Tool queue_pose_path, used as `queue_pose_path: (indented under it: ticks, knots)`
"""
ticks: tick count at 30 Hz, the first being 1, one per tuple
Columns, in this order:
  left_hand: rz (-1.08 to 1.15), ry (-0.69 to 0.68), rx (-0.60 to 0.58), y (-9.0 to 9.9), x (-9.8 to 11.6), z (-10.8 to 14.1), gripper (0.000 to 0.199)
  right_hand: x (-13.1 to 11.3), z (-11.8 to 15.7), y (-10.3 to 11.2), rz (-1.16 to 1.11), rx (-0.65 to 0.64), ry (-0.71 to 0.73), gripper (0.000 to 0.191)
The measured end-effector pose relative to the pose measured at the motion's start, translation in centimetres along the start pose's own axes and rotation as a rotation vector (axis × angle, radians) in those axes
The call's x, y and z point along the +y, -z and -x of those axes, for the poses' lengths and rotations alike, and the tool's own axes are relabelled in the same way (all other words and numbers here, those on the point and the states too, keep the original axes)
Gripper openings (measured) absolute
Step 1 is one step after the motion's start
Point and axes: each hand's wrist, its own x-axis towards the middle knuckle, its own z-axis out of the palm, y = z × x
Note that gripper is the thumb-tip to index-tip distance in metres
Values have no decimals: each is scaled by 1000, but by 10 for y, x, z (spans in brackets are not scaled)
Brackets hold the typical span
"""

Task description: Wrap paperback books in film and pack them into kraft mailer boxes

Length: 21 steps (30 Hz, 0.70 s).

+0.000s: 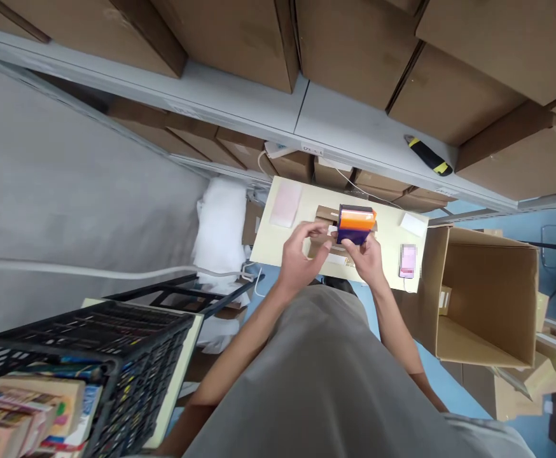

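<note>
Over the cream table (pixel 268 245), my right hand (pixel 366 257) grips an orange and dark purple box (pixel 355 224) by its lower edge, thumb in front. My left hand (pixel 305 254) is just left of the box, its thumb and fingers apart, fingertips near a small white patch. Whether it touches the box I cannot tell. Beneath both hands lies brown cardboard packaging (pixel 326 213), partly hidden by the box and hands.
On the table are a pinkish sheet (pixel 286 203), a white item (pixel 414 224) and a phone (pixel 407 261). A large open carton (pixel 490 292) stands right. A black crate (pixel 116 369) of books is lower left. A shelf (pixel 345 117) with cartons and a cutter (pixel 428 156) crosses above.
</note>
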Motion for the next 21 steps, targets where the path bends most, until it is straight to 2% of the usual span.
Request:
queue_pose_path:
  ticks: [3, 7, 10, 16, 21]
  knots:
    - [59, 17, 75, 9, 18, -13, 39, 0, 10, 6, 71, -26, 39, 58]
    - [39, 3, -26, 17, 41, -37, 43, 1, 19, 21, 208, -85, 81, 49]
    - [19, 21, -83, 21, 52, -49, 37, 0, 22, 34, 338, -118, 141, 36]
    - [19, 25, -172, 28, 54, -52, 25, -7, 21, 54, 463, -185, 231, 20]
    - [-49, -39, -165, 29, 48, -47, 27, -4, 16, 61, 500, -220, 258, 21]
